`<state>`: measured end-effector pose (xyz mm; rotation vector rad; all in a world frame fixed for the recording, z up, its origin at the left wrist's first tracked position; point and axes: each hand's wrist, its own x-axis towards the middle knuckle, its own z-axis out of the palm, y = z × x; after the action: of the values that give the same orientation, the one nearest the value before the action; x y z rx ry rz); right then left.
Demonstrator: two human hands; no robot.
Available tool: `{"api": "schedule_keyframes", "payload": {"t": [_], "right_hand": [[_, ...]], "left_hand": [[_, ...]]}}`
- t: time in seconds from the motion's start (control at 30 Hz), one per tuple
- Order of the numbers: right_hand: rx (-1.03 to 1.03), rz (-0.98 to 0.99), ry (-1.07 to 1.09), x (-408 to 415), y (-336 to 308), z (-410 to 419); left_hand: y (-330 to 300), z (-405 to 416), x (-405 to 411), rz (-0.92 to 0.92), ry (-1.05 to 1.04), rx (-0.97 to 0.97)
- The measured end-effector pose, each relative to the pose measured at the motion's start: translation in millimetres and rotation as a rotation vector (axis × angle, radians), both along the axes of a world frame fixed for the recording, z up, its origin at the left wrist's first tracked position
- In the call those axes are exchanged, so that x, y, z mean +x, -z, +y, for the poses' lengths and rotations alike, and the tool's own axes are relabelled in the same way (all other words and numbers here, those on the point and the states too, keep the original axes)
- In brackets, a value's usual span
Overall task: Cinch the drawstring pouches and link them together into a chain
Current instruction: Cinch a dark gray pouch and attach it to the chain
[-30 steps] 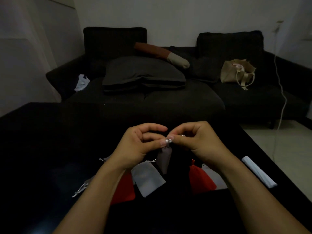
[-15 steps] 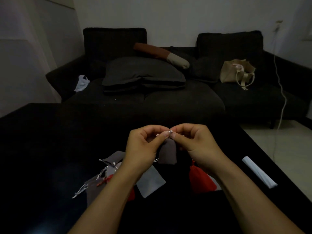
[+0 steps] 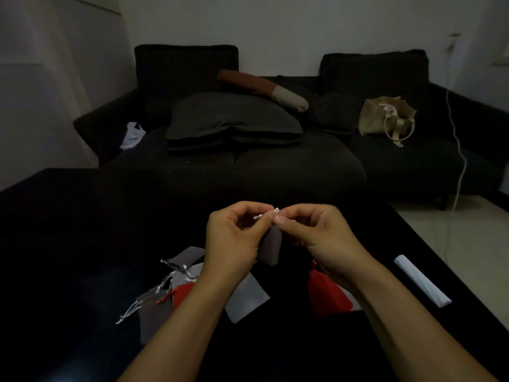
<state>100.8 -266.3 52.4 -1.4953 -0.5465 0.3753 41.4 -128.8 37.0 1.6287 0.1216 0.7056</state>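
Observation:
A small dark grey pouch [image 3: 271, 248] hangs above the black table [image 3: 82, 230], held by its silver drawstring [image 3: 268, 213]. My left hand [image 3: 234, 238] and my right hand [image 3: 316, 232] meet over it, and both pinch the string at the pouch's mouth. On the table below lie a light grey pouch [image 3: 248, 299], a red pouch [image 3: 326, 293] under my right wrist, another red pouch [image 3: 181, 295] and grey pouches [image 3: 153, 315] with loose silver cords at the left.
A white rolled sheet [image 3: 421, 281] lies near the table's right edge. Beyond the table stands a dark sofa [image 3: 275, 161] with cushions and a beige tote bag [image 3: 385, 117]. A white cable [image 3: 460, 139] hangs down at the right.
My left arm has swung rightward, uncovering the pouches at the left. The grey pouch has been lifted slightly and both hands' fingers have worked along its string.

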Motion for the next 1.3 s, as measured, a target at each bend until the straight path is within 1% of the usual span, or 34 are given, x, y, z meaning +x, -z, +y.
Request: {"api": "schedule_keyframes", "payload": {"t": [0.07, 0.13, 0.23, 0.27, 0.3, 0.37, 0.53, 0.63, 0.7, 0.77, 0.87, 1.0, 1.1, 1.2, 1.3], "right_hand": [[0.069, 0.088, 0.009, -1, 1, 2], [0.117, 0.168, -0.014, -1, 2, 2], [0.152, 0.232, -0.093, 1, 2, 1], [0.164, 0.245, -0.127, 1, 2, 1], [0.174, 0.254, -0.160, 1, 2, 1], [0.181, 0.259, -0.205, 2, 2, 2], [0.123, 0.276, -0.244, 3, 4, 5], [0.114, 0.365, -0.200, 1, 1, 8], [0.072, 0.375, -0.148, 0, 0, 10], [0.053, 0.380, -0.099, 0, 1, 11], [0.051, 0.435, -0.081, 0, 2, 9], [-0.012, 0.495, -0.029, 0, 3, 7], [-0.044, 0.521, 0.014, 1, 3, 7], [-0.060, 0.517, 0.032, 2, 1, 6], [-0.044, 0.483, 0.050, 2, -2, 8]], "left_hand": [[-1, 0, -2, 0.001, 0.007, -0.026], [-4, 0, -2, 0.021, 0.031, -0.095], [-7, 4, -3, 0.060, 0.130, -0.266], [-8, 6, -3, 0.063, 0.162, -0.298], [-9, 8, -3, 0.054, 0.180, -0.290], [-10, 12, -5, 0.003, 0.175, -0.167], [-8, 21, -11, -0.129, 0.054, 0.345], [-7, 23, -12, -0.223, 0.010, 0.547], [-7, 23, -12, -0.268, -0.011, 0.664], [-6, 23, -10, -0.269, -0.003, 0.760], [-6, 27, -7, -0.258, 0.038, 0.895], [-6, 24, -8, -0.257, 0.068, 1.026], [-4, 22, -7, -0.235, 0.069, 1.068], [1, 20, -3, -0.214, 0.039, 1.019], [6, 12, -1, -0.100, 0.018, 0.815]]}}
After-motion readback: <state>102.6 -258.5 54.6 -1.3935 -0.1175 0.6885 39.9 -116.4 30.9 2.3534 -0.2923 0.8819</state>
